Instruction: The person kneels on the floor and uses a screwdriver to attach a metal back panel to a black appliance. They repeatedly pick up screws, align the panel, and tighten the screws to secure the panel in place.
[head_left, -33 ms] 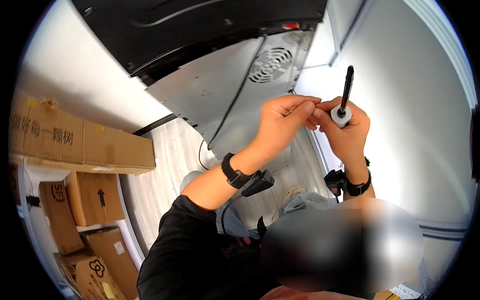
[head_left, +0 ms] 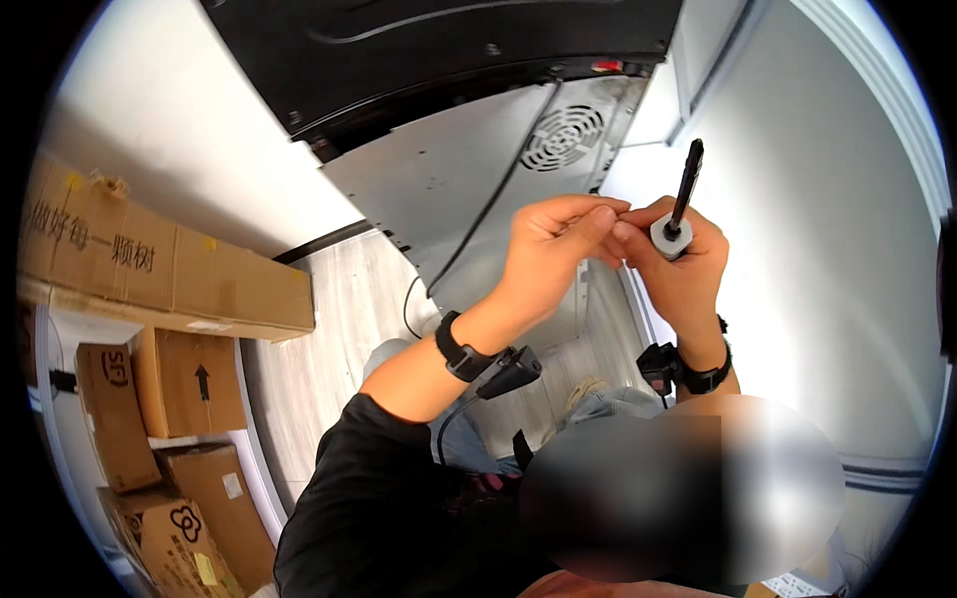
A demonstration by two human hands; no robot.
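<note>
My two hands meet in front of my chest, their thumbs and fingertips pressed together. My left hand (head_left: 546, 249) is closed in a pinch; whatever lies between its fingertips is hidden or too small to name. My right hand (head_left: 690, 274) is wrapped round a screwdriver (head_left: 686, 189). Its black shaft points up and away, out of a pale grey handle end that shows above the fingers. The right thumb and forefinger touch the left fingertips. Beyond the hands stands an appliance with a grey metal panel (head_left: 409, 184), a round slotted vent (head_left: 563, 138) and a black upper part (head_left: 429, 60).
A black cord (head_left: 488, 207) runs down the metal panel to the wood-look floor (head_left: 344, 299). At my left lie a long cardboard box (head_left: 189, 269) and several smaller cartons (head_left: 199, 384). A white wall panel (head_left: 827, 269) rises close on my right. Black straps with small devices circle both wrists.
The view has shifted slightly, so the appliance sits a little further right and lower. Both hands keep their pinch and the screwdriver stays in my right hand.
</note>
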